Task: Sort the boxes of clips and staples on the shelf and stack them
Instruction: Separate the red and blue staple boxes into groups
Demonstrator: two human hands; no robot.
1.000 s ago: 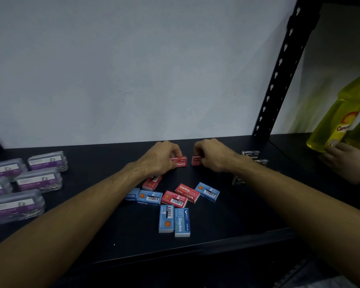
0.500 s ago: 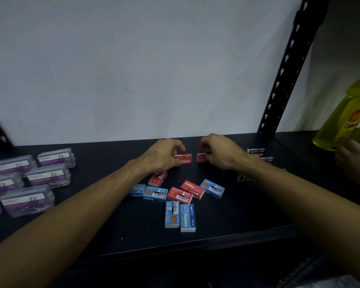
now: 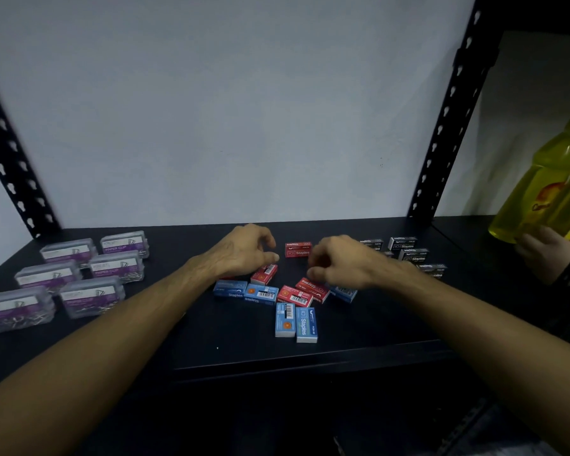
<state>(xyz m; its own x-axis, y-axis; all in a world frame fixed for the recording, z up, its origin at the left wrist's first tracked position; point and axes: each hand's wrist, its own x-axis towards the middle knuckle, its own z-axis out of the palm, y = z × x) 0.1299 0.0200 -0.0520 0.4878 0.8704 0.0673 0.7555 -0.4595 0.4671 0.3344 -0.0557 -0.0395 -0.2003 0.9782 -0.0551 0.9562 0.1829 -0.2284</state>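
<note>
On the black shelf [image 3: 231, 347], a red staples box [image 3: 297, 250] sits at the back between my hands, seemingly on top of another red one. My left hand [image 3: 244, 251] hovers just left of it with loosely curled fingers and holds nothing. My right hand [image 3: 343, 263] hovers just right of it, also loosely curled and holding nothing. Below lie loose red boxes [image 3: 264, 274] [image 3: 295, 296] and blue staples boxes [image 3: 260, 292] [image 3: 296, 322]. Black staples boxes [image 3: 403, 243] stand at the right, partly behind my right forearm. Clear purple-labelled paper clip boxes [image 3: 116, 264] sit at the left.
Black perforated uprights rise at the left [image 3: 10, 166] and right [image 3: 451, 110] of the shelf, with a white wall behind. On the neighbouring shelf at the far right, another person's hand [image 3: 540, 255] holds yellow bottles [image 3: 547, 192].
My hands each held a red box and brought them together. Both hands have now let go and drawn slightly apart, leaving the red boxes between them.
</note>
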